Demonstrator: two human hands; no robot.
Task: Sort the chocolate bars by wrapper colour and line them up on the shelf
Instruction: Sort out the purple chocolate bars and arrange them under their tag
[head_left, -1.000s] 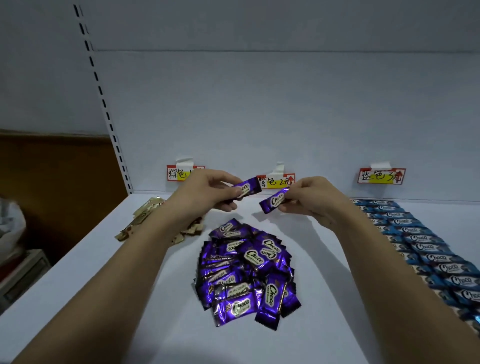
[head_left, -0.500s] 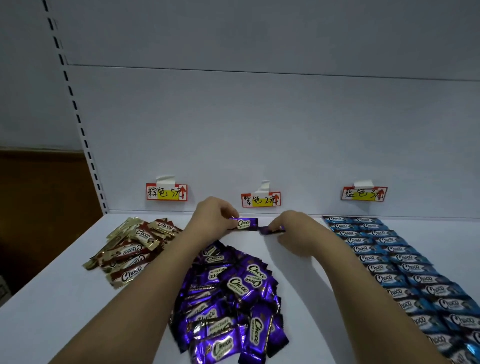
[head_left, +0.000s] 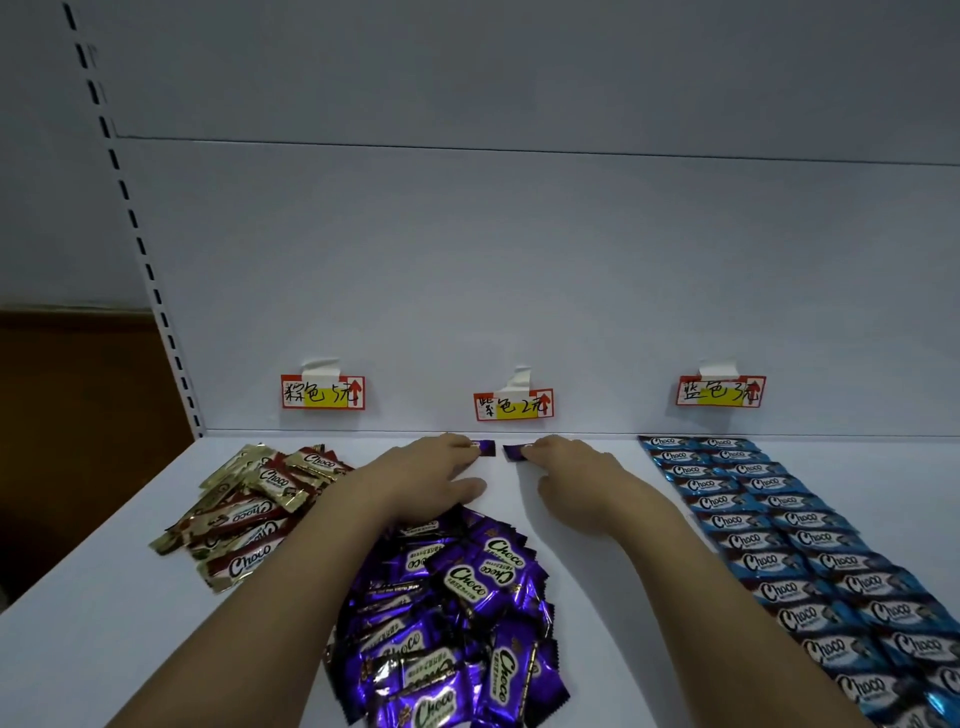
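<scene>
Two purple bars (head_left: 486, 447) (head_left: 514, 451) on shelf (head_left: 104, 623), one under each hand's flat fingers (head_left: 457, 454) (head_left: 545, 451), three price tags (head_left: 513, 405)

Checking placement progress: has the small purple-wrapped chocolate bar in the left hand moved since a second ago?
Yes. The small purple-wrapped chocolate bar went from raised in front of the purple price label down to the white shelf, just below it, with the left hand touching it.
</scene>
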